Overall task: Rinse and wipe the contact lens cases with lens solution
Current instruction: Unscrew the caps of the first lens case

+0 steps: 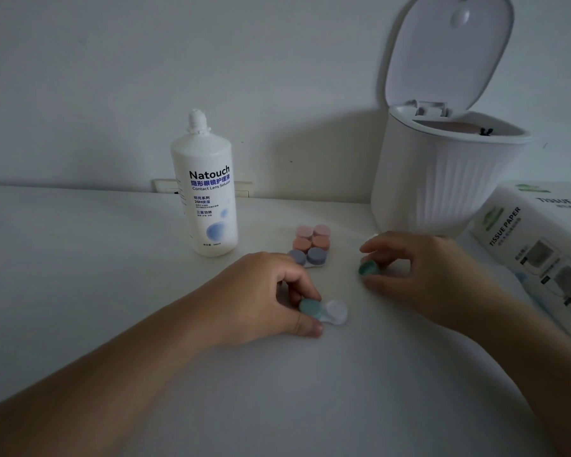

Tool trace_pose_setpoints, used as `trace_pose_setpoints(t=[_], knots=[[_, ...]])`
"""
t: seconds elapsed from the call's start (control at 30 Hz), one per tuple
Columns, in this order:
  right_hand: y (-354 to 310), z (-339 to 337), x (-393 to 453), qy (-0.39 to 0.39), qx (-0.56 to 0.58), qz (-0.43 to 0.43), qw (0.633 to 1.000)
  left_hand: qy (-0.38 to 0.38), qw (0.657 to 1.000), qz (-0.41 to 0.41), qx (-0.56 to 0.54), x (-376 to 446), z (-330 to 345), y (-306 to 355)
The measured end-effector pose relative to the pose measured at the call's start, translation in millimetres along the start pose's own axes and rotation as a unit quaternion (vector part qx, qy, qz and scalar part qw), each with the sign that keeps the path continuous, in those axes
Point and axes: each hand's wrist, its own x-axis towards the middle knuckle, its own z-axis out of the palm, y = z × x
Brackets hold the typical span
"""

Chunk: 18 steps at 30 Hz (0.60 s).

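A white contact lens case (335, 312) lies on the table, its left well capped in teal, its right well uncapped. My left hand (264, 296) pinches the teal-capped end between thumb and fingers. My right hand (419, 268) holds the loose teal cap (368, 268) just above the table, to the right of the case. Behind them sit three more cases (310, 247) with pink, orange and purple caps. The white lens solution bottle (205, 189) stands upright at the back, its nozzle bare.
A white ribbed bin (442, 179) with its lid raised stands at the back right. A tissue paper pack (541, 239) lies along the right edge. A wall socket (165, 188) shows behind the bottle.
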Motion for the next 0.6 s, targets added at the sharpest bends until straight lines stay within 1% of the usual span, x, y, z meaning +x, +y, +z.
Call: trace_pose_setpoints(t=[0.17, 0.27, 0.33, 0.43, 0.5, 0.6], knots=[[-0.1, -3.9, -0.5, -0.032, -0.057, -0.008, 0.998, 0.006, 1.000, 0.002, 0.004, -0.2, 0.2, 0.8], [-5.6, -8.0, -4.6, -0.017, -0.043, -0.059, 0.997, 0.001, 1.000, 0.000, 0.002, -1.3, 0.6, 1.6], [-14.7, -9.5, -9.3, -0.052, 0.002, -0.070, 0.996, 0.001, 1.000, 0.002, 0.006, -1.9, 0.6, 2.9], [-25.1, -2.6, -12.6, -0.156, 0.019, -0.049, 0.986, 0.008, 1.000, 0.005, 0.021, -1.6, -0.6, 4.0], [-25.4, 3.8, -11.6, -0.171, 0.011, -0.043, 0.984, 0.004, 1.000, 0.005, 0.020, -1.9, -1.3, 3.9], [-25.7, 7.7, -11.1, -0.158, 0.021, -0.037, 0.987, -0.005, 1.000, 0.003, 0.015, -2.4, -2.9, 4.3]])
